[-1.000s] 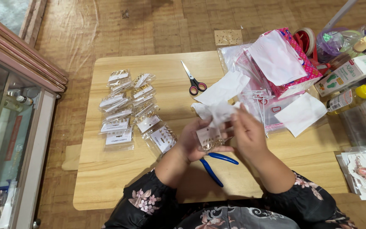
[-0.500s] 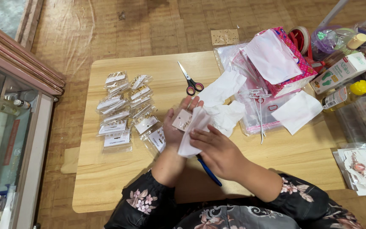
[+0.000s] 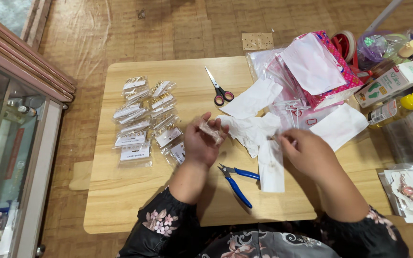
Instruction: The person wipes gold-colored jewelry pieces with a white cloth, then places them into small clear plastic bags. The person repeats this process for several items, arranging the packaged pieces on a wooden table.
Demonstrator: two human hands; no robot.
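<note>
Clear plastic small packet [image 3: 210, 130] sits pinched in my left hand [image 3: 201, 143] fingers at table centre; my right hand [image 3: 307, 152], at three o'clock, grasps a white paper strip [image 3: 270, 165]. Both seem light, flimsy; I hold the edges

Both arms come in from the bottom edge of the view, dressed in the same dark garment: a black fabric printed with flowers. On the left sleeve [image 3: 161, 224] the blossoms are pale pink and white with small grey-green leaves, clustered near the cuff (which ends partway down the forearm). The right sleeve [image 3: 383, 229] shows a few smaller pink blooms along its hem, cut to the same length. Across the lap, between the two sleeves, the cloth carries a paler swirling pattern in grey and mauve. The left hand [image 3: 201, 143] and the right hand [image 3: 307, 153] are bare: no gloves, and no rings or watch can be made out.
</note>
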